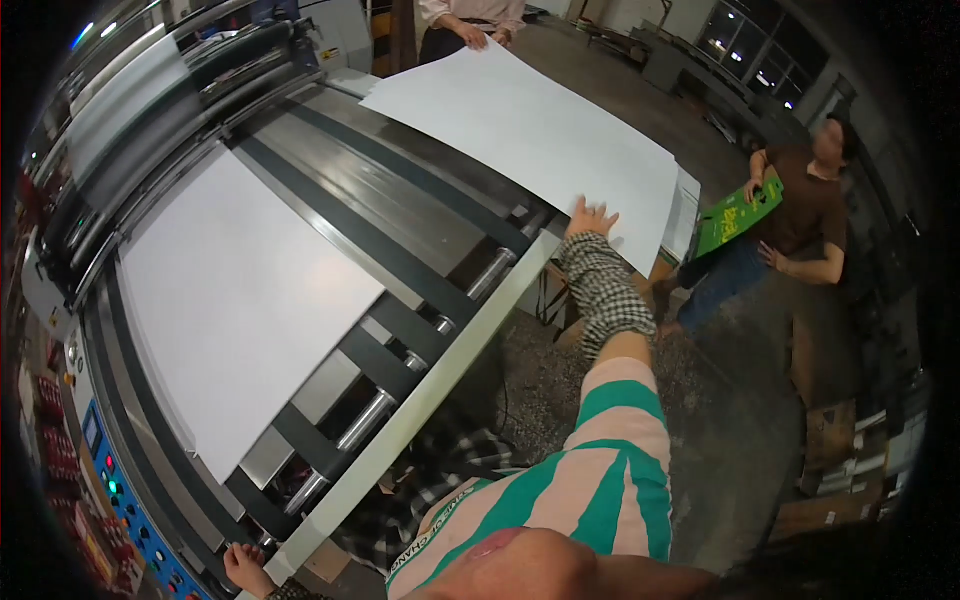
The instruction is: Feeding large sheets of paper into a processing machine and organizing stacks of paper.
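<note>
Machine feed table (pixel 420 215) with belts and rollers: white sheet (pixel 235 300) at 9 o'clock, larger white sheet (pixel 530 125) at 1 o'clock.

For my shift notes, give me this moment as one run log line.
right hand: flat on large white sheet | left hand: on feeder frame edge | second white sheet: on belts

Grey concrete floor (pixel 745 420), dark windows (pixel 752 55) behind, stacked cardboard boxes (pixel 840 470) at right.

Your right sleeve (pixel 603 290) showed a black-and-white check; your shirt (pixel 590 480) ran pink with green stripes. The sheet (pixel 540 130) beyond that sleeve was plain white. Right of the sheet, a bright green box (pixel 737 215).
</note>
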Demonstrator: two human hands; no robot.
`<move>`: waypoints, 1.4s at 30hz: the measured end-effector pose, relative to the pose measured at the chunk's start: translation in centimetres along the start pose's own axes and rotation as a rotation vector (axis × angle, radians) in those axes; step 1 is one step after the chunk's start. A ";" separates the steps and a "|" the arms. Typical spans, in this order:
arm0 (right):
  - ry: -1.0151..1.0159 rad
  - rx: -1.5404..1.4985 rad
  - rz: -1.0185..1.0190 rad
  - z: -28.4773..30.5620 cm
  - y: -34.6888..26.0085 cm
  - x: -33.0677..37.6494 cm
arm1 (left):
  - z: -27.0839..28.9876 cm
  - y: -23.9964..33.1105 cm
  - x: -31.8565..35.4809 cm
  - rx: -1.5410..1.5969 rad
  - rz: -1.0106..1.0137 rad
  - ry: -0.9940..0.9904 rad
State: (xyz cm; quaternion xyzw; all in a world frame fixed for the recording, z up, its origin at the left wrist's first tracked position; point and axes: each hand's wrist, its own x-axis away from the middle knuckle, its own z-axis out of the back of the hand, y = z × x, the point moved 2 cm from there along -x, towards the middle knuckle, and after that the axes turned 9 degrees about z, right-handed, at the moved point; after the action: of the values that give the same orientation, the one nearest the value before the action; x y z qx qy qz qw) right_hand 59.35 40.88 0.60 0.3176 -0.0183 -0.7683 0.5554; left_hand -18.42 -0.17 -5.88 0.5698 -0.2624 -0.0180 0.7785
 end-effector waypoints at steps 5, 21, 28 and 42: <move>-0.327 -0.382 0.202 3.4 -6.9 4.0 | -13.2 6.6 9.1 -0.143 -0.147 -0.512; -0.003 -1.550 0.734 17.6 -31.1 21.4 | -12.2 -2.0 16.5 0.028 0.200 -0.625; -0.270 -0.921 0.762 19.1 -26.2 21.0 | -5.9 -3.8 16.6 0.105 0.308 -0.547; -0.376 -0.851 1.063 20.6 -34.0 19.1 | -4.1 -3.1 13.5 0.203 0.312 -0.481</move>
State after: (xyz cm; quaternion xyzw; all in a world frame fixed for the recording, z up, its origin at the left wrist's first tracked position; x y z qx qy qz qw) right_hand 16.83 30.67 -4.81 -0.1173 0.0353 -0.3755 0.9187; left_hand -4.19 -2.03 -4.36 0.5770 -0.5239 -0.0063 0.6265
